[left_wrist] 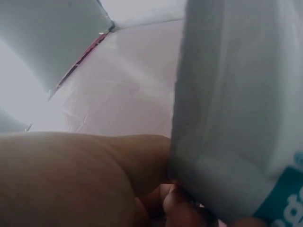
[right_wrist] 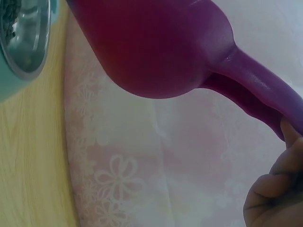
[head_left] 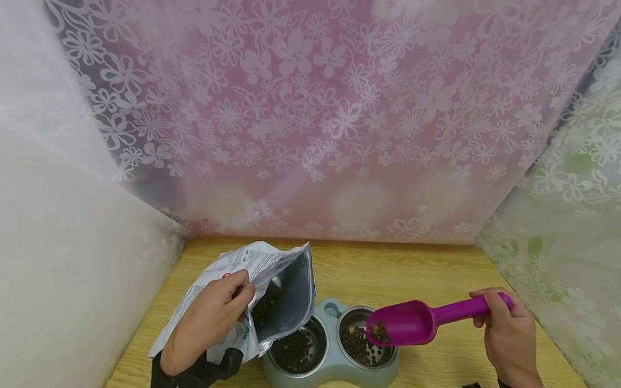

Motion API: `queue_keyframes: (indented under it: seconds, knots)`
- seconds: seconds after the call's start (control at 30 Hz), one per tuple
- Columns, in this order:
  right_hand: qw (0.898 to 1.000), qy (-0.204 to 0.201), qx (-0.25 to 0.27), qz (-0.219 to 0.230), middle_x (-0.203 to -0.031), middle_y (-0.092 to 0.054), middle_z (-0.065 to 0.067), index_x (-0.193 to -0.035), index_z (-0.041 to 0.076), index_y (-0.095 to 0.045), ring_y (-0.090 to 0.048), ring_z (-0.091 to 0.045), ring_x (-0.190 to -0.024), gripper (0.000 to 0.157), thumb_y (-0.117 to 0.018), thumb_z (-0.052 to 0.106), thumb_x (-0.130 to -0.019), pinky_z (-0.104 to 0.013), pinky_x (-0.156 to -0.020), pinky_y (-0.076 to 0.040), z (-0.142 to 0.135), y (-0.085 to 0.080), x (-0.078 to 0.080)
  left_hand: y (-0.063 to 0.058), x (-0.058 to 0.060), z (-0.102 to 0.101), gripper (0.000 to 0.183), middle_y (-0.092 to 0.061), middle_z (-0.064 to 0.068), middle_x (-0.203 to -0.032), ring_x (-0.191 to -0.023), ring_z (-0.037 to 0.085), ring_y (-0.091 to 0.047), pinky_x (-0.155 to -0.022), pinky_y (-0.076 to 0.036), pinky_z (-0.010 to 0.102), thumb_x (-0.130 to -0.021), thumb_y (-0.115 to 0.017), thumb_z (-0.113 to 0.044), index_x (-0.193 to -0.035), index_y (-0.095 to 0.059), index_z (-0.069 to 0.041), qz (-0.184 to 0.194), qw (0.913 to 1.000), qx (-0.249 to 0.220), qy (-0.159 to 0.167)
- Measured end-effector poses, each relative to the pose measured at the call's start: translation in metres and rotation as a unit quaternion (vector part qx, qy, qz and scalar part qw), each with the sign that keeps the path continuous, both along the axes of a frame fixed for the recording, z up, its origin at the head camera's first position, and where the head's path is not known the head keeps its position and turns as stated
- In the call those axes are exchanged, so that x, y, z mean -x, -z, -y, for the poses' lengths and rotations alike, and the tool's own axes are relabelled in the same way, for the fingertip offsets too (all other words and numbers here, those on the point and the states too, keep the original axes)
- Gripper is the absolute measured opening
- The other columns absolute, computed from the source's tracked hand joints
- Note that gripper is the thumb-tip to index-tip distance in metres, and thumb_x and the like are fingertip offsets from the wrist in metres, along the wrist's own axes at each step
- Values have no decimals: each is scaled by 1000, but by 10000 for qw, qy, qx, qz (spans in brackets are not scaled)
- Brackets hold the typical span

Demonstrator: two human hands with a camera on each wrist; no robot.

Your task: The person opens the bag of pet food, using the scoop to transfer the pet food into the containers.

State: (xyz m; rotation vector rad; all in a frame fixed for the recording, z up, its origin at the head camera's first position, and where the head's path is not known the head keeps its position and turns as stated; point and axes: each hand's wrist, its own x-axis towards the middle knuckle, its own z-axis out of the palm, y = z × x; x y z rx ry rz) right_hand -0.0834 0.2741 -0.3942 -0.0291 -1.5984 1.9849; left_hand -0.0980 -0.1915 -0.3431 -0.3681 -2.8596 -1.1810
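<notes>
My left hand (head_left: 213, 312) grips the near edge of a silver-white food bag (head_left: 237, 264), whose mouth gapes toward the right with brown kibble inside. In the right hand (head_left: 509, 328) is the handle of a purple scoop (head_left: 417, 320), its tip over the right steel bowl and a little kibble (head_left: 378, 331) lying near that tip. Both the left bowl (head_left: 317, 345) and the right bowl (head_left: 346, 320) hold kibble and sit in a pale blue double feeder (head_left: 331, 345). The bag's lower lip overlaps the left bowl in the head view.
The feeder stands on a wood-grain table (head_left: 388, 269). A pink flowered sheet (head_left: 310, 134) hangs behind it, with a white sheet (head_left: 73, 215) on the left and a pale green flowered one (head_left: 572, 226) on the right.
</notes>
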Motion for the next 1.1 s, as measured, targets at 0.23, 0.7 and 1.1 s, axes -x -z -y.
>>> queue_keyframes:
  seconds: [0.23, 0.7, 1.1]
  knots:
    - [9879, 548, -1336, 557, -53, -48, -6, -88, -6, -66, -45, -14, -45, 21, -58, 11, -97, -32, -42, -23, -7, -3, -5, 1, 0, -1, 27, -49, -3, -61, -49, 14, -43, -46, -36, 26, -102, -47, -26, -75, -46, -21, -18, 10000, 11, 6]
    - [8944, -361, -3997, -1977, -60, -50, 6, -84, 0, -67, -27, 5, -41, 33, -51, -26, -71, -13, -35, -24, 1, -19, -8, 0, 1, 0, 27, -48, -3, -61, -49, 15, -42, -46, -35, 26, -102, -46, -26, -76, -46, -21, 25, 10000, 22, -12]
    - [8931, 333, -4474, -333, -70, -60, 6, -106, 14, -68, -40, -4, -46, 16, -64, 8, -92, -22, -44, -33, 41, -13, 21, -2, -1, -1, 27, -49, -2, -61, -49, 15, -42, -47, -36, 27, -102, -47, -26, -76, -47, -22, 42, 10000, 5, -30]
